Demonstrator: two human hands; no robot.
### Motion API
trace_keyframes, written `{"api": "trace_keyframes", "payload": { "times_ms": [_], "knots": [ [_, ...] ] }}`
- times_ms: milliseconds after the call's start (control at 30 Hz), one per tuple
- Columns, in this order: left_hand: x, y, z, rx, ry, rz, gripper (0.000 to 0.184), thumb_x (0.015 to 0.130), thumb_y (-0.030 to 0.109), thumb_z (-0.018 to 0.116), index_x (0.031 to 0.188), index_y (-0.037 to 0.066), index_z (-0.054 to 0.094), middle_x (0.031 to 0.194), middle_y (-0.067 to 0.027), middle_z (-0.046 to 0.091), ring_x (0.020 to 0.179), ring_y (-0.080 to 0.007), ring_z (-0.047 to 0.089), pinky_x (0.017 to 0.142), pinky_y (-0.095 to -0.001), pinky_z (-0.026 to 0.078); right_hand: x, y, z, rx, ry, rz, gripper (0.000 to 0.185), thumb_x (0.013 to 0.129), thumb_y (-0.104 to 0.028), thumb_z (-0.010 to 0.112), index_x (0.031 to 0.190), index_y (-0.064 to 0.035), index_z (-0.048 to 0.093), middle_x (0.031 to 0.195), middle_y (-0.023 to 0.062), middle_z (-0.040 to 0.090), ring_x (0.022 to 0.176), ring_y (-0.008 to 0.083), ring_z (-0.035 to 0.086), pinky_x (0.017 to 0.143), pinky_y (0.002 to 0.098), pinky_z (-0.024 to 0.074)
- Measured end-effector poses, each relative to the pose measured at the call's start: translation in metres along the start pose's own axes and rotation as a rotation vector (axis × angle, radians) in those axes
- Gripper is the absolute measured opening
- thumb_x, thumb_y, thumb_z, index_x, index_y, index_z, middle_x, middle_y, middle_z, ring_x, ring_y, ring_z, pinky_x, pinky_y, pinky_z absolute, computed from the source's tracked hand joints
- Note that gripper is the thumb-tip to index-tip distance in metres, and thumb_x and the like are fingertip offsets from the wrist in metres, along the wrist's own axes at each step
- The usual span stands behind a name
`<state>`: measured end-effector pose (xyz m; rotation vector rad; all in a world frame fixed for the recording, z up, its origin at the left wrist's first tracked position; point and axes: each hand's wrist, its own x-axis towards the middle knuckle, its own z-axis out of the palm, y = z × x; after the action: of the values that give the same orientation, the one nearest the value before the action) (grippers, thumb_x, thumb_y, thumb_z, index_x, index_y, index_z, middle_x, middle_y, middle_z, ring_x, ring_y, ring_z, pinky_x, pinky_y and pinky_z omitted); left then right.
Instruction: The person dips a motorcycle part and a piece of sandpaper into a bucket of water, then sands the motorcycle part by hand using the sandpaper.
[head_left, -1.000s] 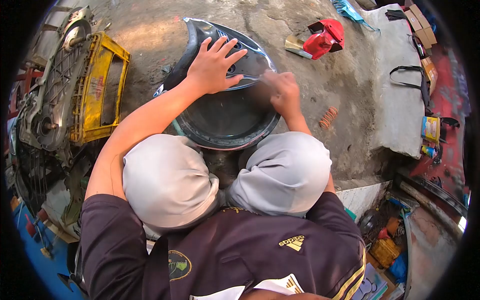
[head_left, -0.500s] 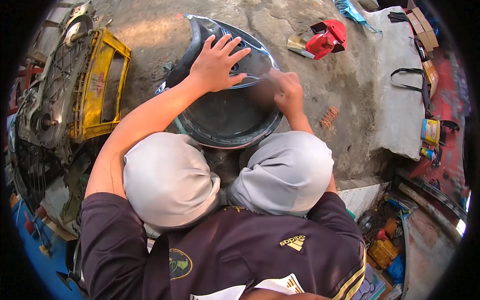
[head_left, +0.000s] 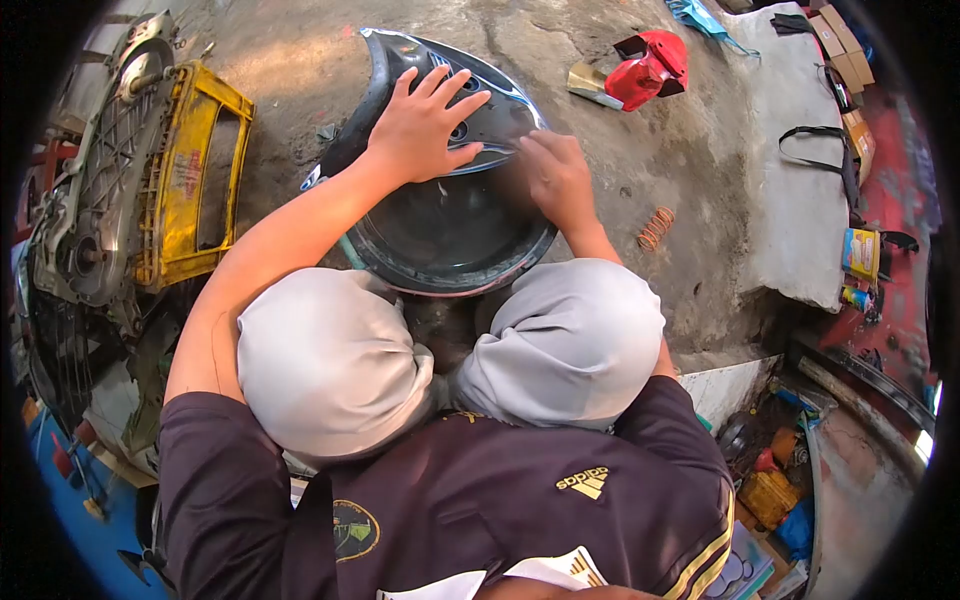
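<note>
A dark curved panel with blue and white edging rests across a round black basin between my knees. Dark water seems to fill the basin. My left hand lies on the panel with its fingers spread. At the panel's right edge, my right hand is closed, its fingers bent and partly blurred. Whatever it may grip is too small or smeared to make out.
A yellow crate and metal machine parts stand at the left. Farther right are a red fairing piece, a copper-coloured spring, a pale slab and a yellow tin.
My right hand has shifted slightly left along the panel's edge and stays blurred. My left hand remains spread on the panel. The whole view has shifted slightly.
</note>
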<state>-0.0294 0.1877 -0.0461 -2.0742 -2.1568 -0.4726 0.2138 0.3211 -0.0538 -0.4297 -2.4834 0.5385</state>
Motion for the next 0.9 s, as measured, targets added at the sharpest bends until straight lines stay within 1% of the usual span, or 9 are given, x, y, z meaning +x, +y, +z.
{"api": "trace_keyframes", "payload": {
  "times_ms": [133,200,333,400,533,600,700,733,900],
  "knots": [
    [-0.001,-0.003,0.0,0.007,0.006,-0.002,0.073,0.096,0.06,0.073,0.159,0.025,0.06,0.166,-0.0146,0.055,0.154,-0.0381,0.049,0.127,-0.0628,0.031,0.001,0.0,0.001,0.038,-0.026,-0.027,0.041,0.082,0.005,0.077,0.122,-0.0054,0.079,0.124,0.0145,0.075,0.113,0.0394,0.068,0.097,0.0472,0.0574],
    [-0.001,-0.003,0.0,0.014,0.016,0.014,0.073,0.096,0.059,0.073,0.159,0.025,0.06,0.165,-0.0147,0.056,0.154,-0.038,0.05,0.127,-0.0624,0.032,0.004,0.004,-0.001,-0.018,-0.085,-0.088,0.047,0.076,0.004,0.081,0.122,-0.0025,0.075,0.124,0.0132,0.072,0.117,0.0385,0.067,0.1,0.0473,0.0571],
    [-0.001,-0.003,0.0,0.016,0.014,0.0,0.073,0.096,0.059,0.074,0.159,0.026,0.06,0.165,-0.0147,0.056,0.153,-0.0381,0.05,0.126,-0.0622,0.032,0.005,0.003,0.001,-0.047,-0.045,-0.065,0.049,0.073,0.005,0.08,0.122,-0.0014,0.074,0.123,0.0133,0.072,0.116,0.0389,0.067,0.101,0.0475,0.0572],
    [-0.001,-0.003,0.001,0.003,0.028,0.002,0.073,0.094,0.056,0.077,0.16,0.027,0.059,0.165,-0.0119,0.055,0.153,-0.0361,0.05,0.127,-0.0606,0.032,0.004,-0.002,-0.003,-0.035,-0.152,-0.166,0.052,0.071,0.006,0.079,0.123,-0.001,0.074,0.124,0.0137,0.072,0.117,0.0392,0.068,0.101,0.0479,0.0576],
    [-0.001,-0.003,0.001,0.008,0.024,0.004,0.073,0.095,0.059,0.074,0.159,0.025,0.06,0.165,-0.0148,0.056,0.153,-0.0379,0.05,0.126,-0.0621,0.032,0.004,0.009,-0.003,-0.059,-0.084,-0.008,0.054,0.071,0.005,0.078,0.124,-0.0018,0.074,0.123,0.014,0.072,0.117,0.0389,0.068,0.101,0.0483,0.0581],
    [-0.001,-0.004,0.001,0.001,0.022,0.007,0.073,0.096,0.06,0.074,0.159,0.025,0.06,0.165,-0.0148,0.056,0.154,-0.0378,0.049,0.127,-0.0621,0.031,0.003,-0.002,-0.004,-0.014,-0.085,-0.186,0.053,0.071,0.005,0.078,0.124,-0.0022,0.074,0.121,0.0143,0.073,0.117,0.039,0.069,0.101,0.0486,0.0586],
    [-0.001,-0.003,0.001,0.012,0.014,0.01,0.073,0.096,0.059,0.074,0.158,0.025,0.06,0.165,-0.0149,0.056,0.154,-0.0378,0.049,0.127,-0.062,0.031,0.005,0.003,-0.005,-0.025,-0.088,-0.158,0.052,0.071,0.005,0.079,0.123,-0.0019,0.074,0.12,0.0145,0.074,0.118,0.0391,0.069,0.101,0.0486,0.0585],
    [-0.001,-0.002,0.001,0.011,0.015,0.013,0.073,0.096,0.059,0.074,0.158,0.025,0.06,0.165,-0.0149,0.056,0.154,-0.0378,0.049,0.127,-0.062,0.031,0.004,0.007,-0.004,-0.045,-0.051,-0.083,0.055,0.07,0.005,0.08,0.124,-0.0016,0.075,0.123,0.0153,0.073,0.12,0.0394,0.069,0.103,0.0486,0.0582],
    [-0.002,-0.003,0.0,-0.011,0.028,-0.003,0.073,0.094,0.055,0.077,0.159,0.026,0.06,0.165,-0.0121,0.056,0.153,-0.0364,0.05,0.127,-0.0603,0.032,0.001,0.002,-0.003,-0.028,-0.136,-0.196,0.059,0.069,0.005,0.081,0.127,-0.0014,0.075,0.128,0.0136,0.073,0.122,0.038,0.068,0.104,0.0474,0.0584]
  ]
}}
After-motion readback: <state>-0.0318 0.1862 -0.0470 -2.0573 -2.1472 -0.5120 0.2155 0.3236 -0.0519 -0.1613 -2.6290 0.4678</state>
